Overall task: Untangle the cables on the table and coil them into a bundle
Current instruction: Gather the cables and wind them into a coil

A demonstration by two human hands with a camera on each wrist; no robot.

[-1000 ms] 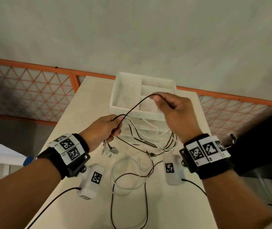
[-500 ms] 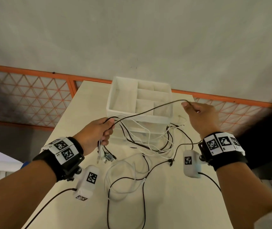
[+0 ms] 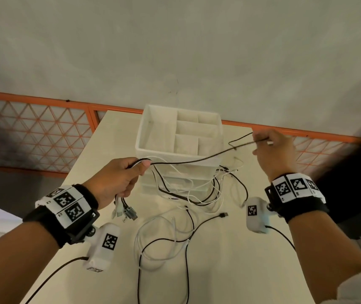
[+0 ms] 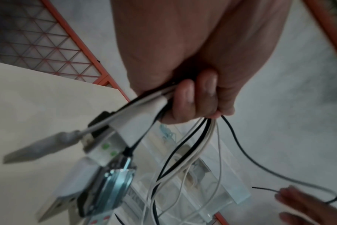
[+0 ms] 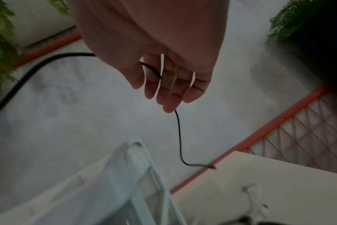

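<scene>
A thin black cable (image 3: 193, 160) runs taut in the air across the front of the white compartmented plastic organiser (image 3: 178, 134), and it is the strand being singled out. The left hand (image 3: 115, 178), to the left of the organiser and just in front of it, has its fingers curled tight round a gathered bunch of black and white cables, with their plug ends (image 3: 126, 212) hanging below the fist; this likely anchors the ends so only one strand slides. The right hand (image 3: 273, 150), to the right of the organiser, pinches the black cable where it doubles back in a small loop, seemingly drawing it sideways out of the knot. The rest of the tangled black and white cables (image 3: 197, 194) droops in front of the organiser onto the pale desk (image 3: 230, 270), loose loops lying nearer the person.
</scene>
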